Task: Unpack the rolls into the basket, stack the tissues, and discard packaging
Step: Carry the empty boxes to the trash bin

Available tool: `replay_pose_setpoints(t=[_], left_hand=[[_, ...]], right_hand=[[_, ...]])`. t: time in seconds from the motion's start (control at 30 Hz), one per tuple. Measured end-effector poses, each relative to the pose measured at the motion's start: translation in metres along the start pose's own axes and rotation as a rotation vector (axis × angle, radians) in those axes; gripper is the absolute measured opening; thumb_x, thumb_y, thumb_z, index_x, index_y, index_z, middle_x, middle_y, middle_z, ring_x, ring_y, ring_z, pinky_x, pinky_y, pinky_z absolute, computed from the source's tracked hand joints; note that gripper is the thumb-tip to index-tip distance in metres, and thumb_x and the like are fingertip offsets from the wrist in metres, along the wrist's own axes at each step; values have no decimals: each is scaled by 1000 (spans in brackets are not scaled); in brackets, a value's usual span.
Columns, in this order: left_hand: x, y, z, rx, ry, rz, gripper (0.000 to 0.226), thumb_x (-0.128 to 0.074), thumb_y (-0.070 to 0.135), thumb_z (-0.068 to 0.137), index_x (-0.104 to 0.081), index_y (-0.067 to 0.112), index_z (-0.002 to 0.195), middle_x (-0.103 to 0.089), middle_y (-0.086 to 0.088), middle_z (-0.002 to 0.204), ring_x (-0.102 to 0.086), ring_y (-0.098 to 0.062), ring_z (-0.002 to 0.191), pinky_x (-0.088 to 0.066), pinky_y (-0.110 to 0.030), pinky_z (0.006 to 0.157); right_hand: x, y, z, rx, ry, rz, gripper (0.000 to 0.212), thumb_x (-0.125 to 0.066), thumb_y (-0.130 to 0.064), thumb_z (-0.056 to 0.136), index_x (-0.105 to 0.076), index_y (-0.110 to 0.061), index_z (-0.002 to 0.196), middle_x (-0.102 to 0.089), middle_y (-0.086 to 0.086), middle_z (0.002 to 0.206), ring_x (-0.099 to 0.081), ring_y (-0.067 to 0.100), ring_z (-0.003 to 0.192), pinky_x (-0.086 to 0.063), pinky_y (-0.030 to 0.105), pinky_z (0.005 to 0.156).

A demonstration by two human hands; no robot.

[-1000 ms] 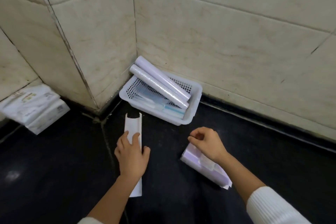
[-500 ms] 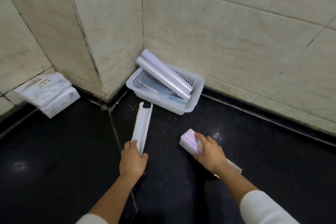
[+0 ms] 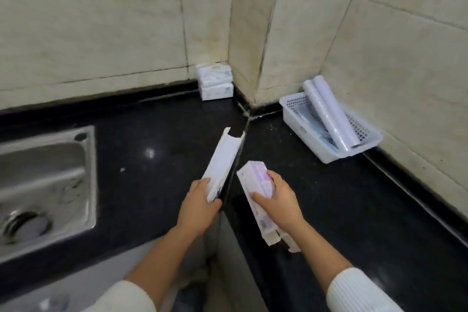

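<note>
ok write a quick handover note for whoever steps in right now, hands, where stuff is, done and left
Left hand: shut on an open-ended white box, lifted over the counter.
Right hand: shut on a purple box, flaps open at the near end.
Basket by the right wall: two rolls lie across it.
Tissue packs: two stacked in the corner.
Done: rolls in basket, tissues stacked.
Left: discard both boxes; no bin in view.
</note>
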State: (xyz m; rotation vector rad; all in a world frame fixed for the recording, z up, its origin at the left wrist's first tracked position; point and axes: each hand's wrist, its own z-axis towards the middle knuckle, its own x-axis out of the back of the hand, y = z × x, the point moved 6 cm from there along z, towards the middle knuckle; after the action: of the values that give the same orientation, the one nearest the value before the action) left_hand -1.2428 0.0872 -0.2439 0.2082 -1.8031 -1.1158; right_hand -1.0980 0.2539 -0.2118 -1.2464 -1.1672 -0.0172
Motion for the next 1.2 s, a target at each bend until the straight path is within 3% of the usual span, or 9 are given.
replay_pose_setpoints(t=[0.17,0.27,0.5,0.7,0.8,0.87,1.0,1.13,1.2], left_hand=[[41,-61,-147,225,318,-96,49,-62,22,78,-48,29,125,-46,4,128,-61,-23,90,-51,-37,69],[60,-100,-245,395,423,-115,57,-63,20,80,-46,19,135,-49,-4,135,-62,-35,100,-54,-43,78],[94,-176,-455,789,707,-192,60,-65,20,80,-46,15,137,-46,-7,142,-52,-26,122,-40,-29,95],[85,-221,-657,1075,882,-227,60,-61,33,81,-42,25,138,-46,-1,136,-59,-21,82,-45,-21,53],[79,-235,-753,1191,942,-264,62,-61,34,81,-40,23,139,-46,-5,136,-65,-28,91,-55,-31,68],[71,-245,-819,1261,998,-346,65,-63,32,80,-39,22,140,-47,-6,134,-66,-30,91,-57,-36,68],[57,-269,-944,1336,1103,-428,64,-64,23,81,-41,16,141,-53,-14,133,-60,-31,106,-50,-34,83],[29,-295,-1072,1375,1114,-537,58,-63,21,79,-46,17,134,-63,-16,117,-64,-31,96,-49,-34,75],[11,-312,-1129,1434,1106,-597,62,-64,21,79,-44,17,137,-61,-18,123,-62,-34,103,-47,-34,78]], right_hand=[[-71,-31,-82,186,-216,80,65,-75,-39,76,-45,-27,132,-58,-4,123,-56,15,108,-49,34,90],[-115,-55,-147,278,-399,105,61,-75,-38,75,-49,-26,129,-60,-7,116,-56,13,99,-43,27,80],[-217,-102,-300,312,-838,79,61,-73,-40,78,-49,-21,130,-55,-4,113,-57,18,100,-44,31,84],[-295,-95,-470,313,-1129,-61,52,-75,-33,77,-54,-15,121,-61,6,114,-61,20,91,-47,29,77],[-322,-90,-563,384,-1258,-162,55,-74,-37,76,-52,-14,121,-61,8,116,-63,23,95,-49,31,78],[-338,-85,-635,425,-1342,-212,58,-73,-38,76,-51,-13,124,-61,9,117,-63,24,96,-49,31,77],[-367,-65,-773,413,-1453,-257,56,-72,-37,77,-55,-12,123,-62,8,116,-64,25,98,-51,31,77],[-397,-23,-900,306,-1492,-316,40,-69,-34,77,-66,-6,106,-70,12,106,-67,26,89,-51,29,69],[-409,-1,-953,270,-1499,-364,37,-66,-34,75,-68,-4,96,-70,11,96,-66,25,81,-49,29,67]])
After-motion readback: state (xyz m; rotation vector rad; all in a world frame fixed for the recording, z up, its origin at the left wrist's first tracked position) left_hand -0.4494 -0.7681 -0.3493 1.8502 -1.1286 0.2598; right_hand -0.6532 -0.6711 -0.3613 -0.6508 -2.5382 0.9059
